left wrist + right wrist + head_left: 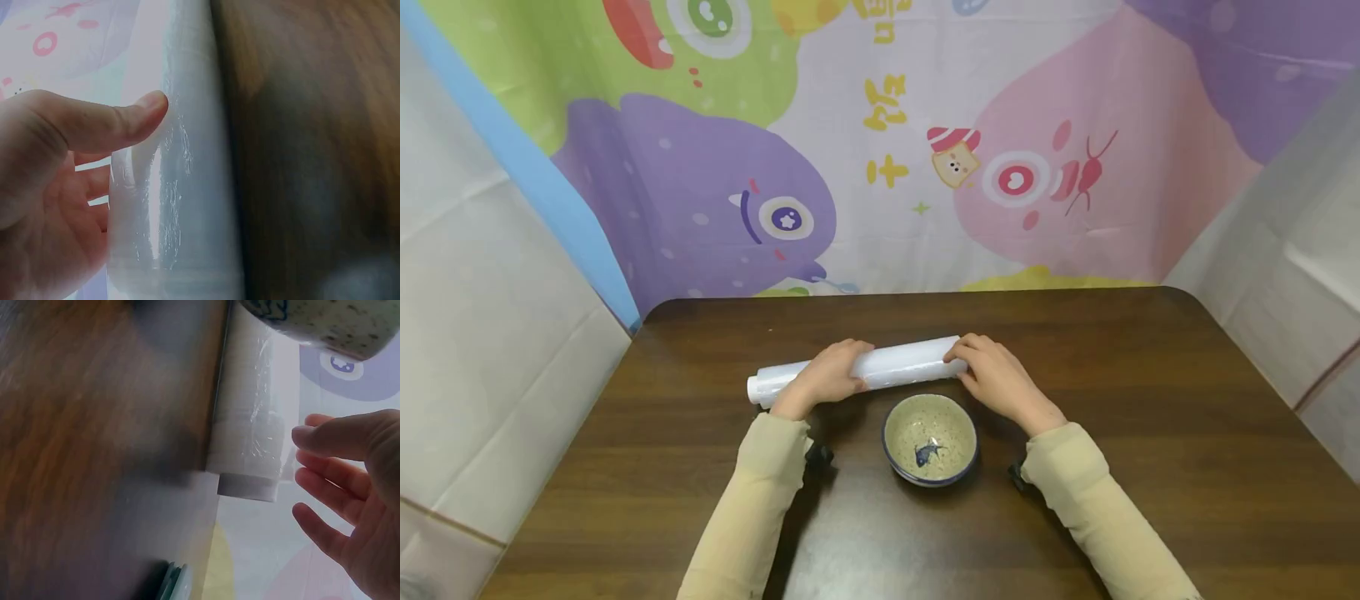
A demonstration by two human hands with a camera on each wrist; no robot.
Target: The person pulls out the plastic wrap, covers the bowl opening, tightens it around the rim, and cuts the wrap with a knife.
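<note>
The roll of clear film (906,364) is grasped by the left hand (833,373), its thumb (140,119) laid along one side and the fingers passed behind. At the roll's right end, the right hand (1000,375) is poised with loosely bent fingers, nothing being clasped; contact is suggested from the head view, but a slim gap is shown in the right wrist view, so touch cannot be confirmed. The roll is set slantwise across the table (1097,350), just beyond the bowl (921,421); whether it is slightly lifted cannot be told. If the left hand's hold were slackened, the roll could be sent turning towards the bowl by its own roundness, and the bowl could be nudged. Should the thin film be plucked at unevenly, it might be split or made to cling to itself. Smooth, glossy plastic is wound in a long cylinder, fine wrinkles being picked out by the light, and a plain tube (247,487) is seen jutting from the end. The bowl is round and deep, apparently of glazed pottery, speckled beige inside, dark blue at the lip and marked with a blue fish (927,452). Behind the dark wood grain, a softly creased cloth (891,242) is printed with rounded cartoon creatures
</note>
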